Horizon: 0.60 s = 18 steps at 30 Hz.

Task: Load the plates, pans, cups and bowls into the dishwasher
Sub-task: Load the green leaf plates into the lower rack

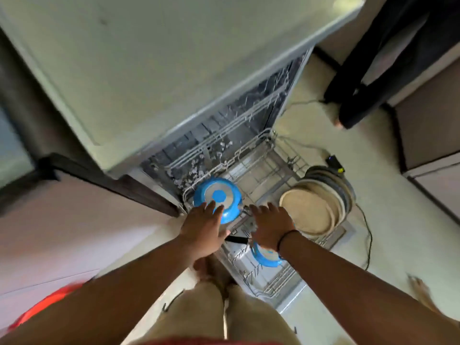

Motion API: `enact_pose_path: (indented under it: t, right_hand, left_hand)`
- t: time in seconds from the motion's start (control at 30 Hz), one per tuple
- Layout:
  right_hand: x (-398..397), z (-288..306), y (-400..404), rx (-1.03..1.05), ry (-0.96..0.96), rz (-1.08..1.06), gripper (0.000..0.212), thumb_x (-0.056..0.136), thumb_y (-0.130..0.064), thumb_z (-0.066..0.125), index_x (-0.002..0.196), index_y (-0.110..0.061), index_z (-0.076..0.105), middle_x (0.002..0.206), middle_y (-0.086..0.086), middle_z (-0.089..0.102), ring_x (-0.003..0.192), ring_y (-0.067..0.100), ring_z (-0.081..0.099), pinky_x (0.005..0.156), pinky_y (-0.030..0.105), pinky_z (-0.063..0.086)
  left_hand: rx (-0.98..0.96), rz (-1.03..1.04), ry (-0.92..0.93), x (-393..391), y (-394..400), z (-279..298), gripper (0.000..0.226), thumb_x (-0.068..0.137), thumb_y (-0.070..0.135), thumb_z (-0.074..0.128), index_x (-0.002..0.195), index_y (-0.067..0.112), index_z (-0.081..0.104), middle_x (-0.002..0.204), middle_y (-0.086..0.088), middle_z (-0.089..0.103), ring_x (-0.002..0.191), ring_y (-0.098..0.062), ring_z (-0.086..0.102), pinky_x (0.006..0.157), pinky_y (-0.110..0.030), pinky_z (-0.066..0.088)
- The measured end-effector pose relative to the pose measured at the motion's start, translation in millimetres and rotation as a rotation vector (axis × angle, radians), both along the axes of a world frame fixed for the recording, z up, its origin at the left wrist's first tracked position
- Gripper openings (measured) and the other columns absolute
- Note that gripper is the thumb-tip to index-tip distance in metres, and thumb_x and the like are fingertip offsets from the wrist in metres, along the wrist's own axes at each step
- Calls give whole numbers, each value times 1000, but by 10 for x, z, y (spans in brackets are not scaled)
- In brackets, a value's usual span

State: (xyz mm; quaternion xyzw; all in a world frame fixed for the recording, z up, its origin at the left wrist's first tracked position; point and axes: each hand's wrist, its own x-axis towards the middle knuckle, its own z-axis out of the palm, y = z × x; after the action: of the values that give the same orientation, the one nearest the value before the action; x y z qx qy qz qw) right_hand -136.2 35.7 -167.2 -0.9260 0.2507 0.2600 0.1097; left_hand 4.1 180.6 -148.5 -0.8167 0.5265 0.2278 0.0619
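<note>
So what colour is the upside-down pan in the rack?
Blue, with a silvery ring on its base; the head view shows the pan.

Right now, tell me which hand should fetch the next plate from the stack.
Right. The right hand hovers open beside the plate stack at the rack's right, while the left hand rests its fingers on the upturned blue pan, farther away.

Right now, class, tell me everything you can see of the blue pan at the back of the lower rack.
The blue pan lies upside down in the lower rack, at its far left corner. Its underside shows a pale metal-looking disc with a blue centre inside a blue rim. The left hand rests open on its near edge. Its handle is largely hidden between the hands.
</note>
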Motion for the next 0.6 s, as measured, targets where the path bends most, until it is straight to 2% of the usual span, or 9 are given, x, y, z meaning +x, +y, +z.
enact_pose_path:
  t: [0.13,0.27,0.33,0.47,0.6]
  right_hand:
    - [105,846,-62,-138,-130,59,82,84,-55,52,149,-19,18,147,9,36,140,32,24,109,45,26]
    - [275,1666,-60,-297,-241,43,93,80,-64,53,151,-19,13,154,9,26,144,32,16,113,48,20]
    - [454,2044,43,-359,-299,43,95,79,-66,52,151,-18,13,154,10,25,144,32,14,113,48,21]
    - [909,2645,486,-440,-471,91,89,80,-67,48,148,-19,19,149,9,32,142,30,20,112,45,25]
    - [1497,3027,1189,-427,-579,170,84,83,-69,43,147,-20,19,149,7,33,142,30,20,111,45,26]
  left_hand:
    - [-138,-20,-70,-33,121,874,66,93,53,42,146,18,28,154,-9,29,139,-27,29,114,-40,22]
    - [-429,-6,-80,29,308,1699,58,92,47,47,142,19,39,150,-5,37,139,-23,32,116,-38,13]
    - [-547,13,-141,130,542,2069,57,91,47,48,141,20,43,150,-3,39,139,-23,34,117,-37,13]
    - [-658,126,-298,475,1221,2584,57,91,50,47,141,23,45,151,-3,39,140,-23,33,118,-39,11]
    - [-652,336,-394,934,2173,2924,61,92,55,42,146,27,35,156,0,29,145,-19,20,120,-39,6]
